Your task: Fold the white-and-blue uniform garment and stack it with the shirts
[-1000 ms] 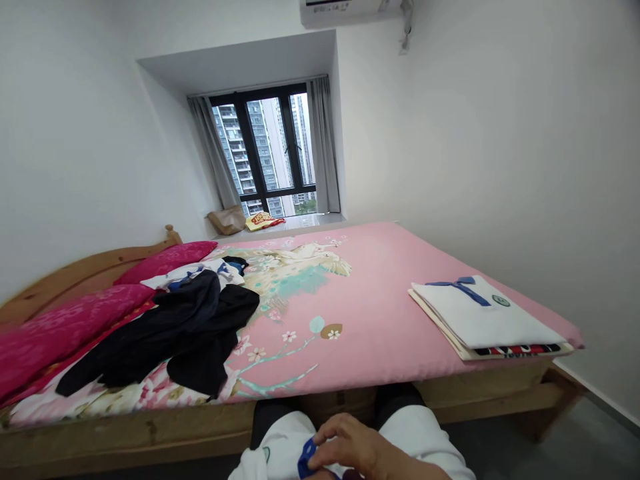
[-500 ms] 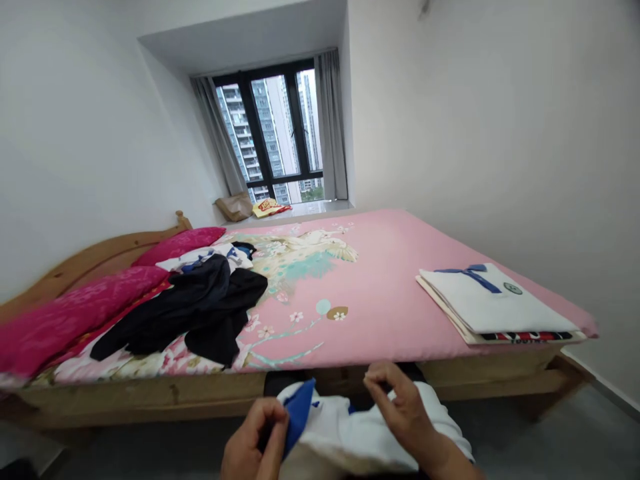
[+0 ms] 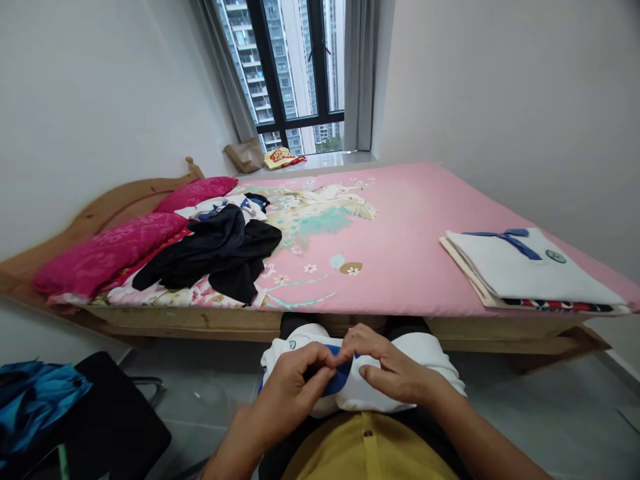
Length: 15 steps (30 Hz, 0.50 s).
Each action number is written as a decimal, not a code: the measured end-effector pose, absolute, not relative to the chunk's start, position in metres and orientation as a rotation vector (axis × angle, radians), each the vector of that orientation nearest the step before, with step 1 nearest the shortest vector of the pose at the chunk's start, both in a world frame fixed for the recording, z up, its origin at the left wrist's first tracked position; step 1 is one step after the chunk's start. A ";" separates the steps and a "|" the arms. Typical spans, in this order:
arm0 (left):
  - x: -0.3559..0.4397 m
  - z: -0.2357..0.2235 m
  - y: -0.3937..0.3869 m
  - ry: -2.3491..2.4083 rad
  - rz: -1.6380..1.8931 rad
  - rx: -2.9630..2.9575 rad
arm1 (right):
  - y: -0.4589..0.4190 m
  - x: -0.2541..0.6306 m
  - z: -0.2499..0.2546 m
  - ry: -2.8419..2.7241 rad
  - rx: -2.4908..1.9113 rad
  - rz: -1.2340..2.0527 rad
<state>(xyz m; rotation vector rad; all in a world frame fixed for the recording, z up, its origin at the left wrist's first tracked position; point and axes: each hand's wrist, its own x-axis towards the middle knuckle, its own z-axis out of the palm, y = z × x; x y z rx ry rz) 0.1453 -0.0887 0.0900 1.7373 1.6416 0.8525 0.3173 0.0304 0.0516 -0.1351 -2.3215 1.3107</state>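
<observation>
One head-worn camera gives this single view, from above and behind the person's bare fingers (image 3: 373, 343), facing forward and down. The mustard-yellow cloth garment (image 3: 370, 452) lies nearest, on the near side of the fingers; beyond them spreads the wide pink bird-printed bedsheet (image 3: 410, 253), then the black-framed glass window (image 3: 293, 73), farthest, cropped above.

Blue cloth (image 3: 342, 381) part-hidden; window (image 3: 293, 67) top cut off.
</observation>
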 end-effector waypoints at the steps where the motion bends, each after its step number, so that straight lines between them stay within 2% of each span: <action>1: 0.146 0.088 -0.091 1.635 0.847 1.723 | 0.027 0.318 0.050 -2.319 -0.117 1.331; 6: 0.166 0.084 -0.099 1.579 0.792 1.806 | 0.009 0.320 0.040 -2.289 -0.227 1.463; 9: 0.167 0.078 -0.100 1.553 0.715 1.856 | 0.003 0.326 0.034 -2.374 -0.301 1.302; 15: 0.122 0.040 -0.096 1.559 0.328 2.088 | -0.006 0.351 0.037 -2.367 -0.241 1.063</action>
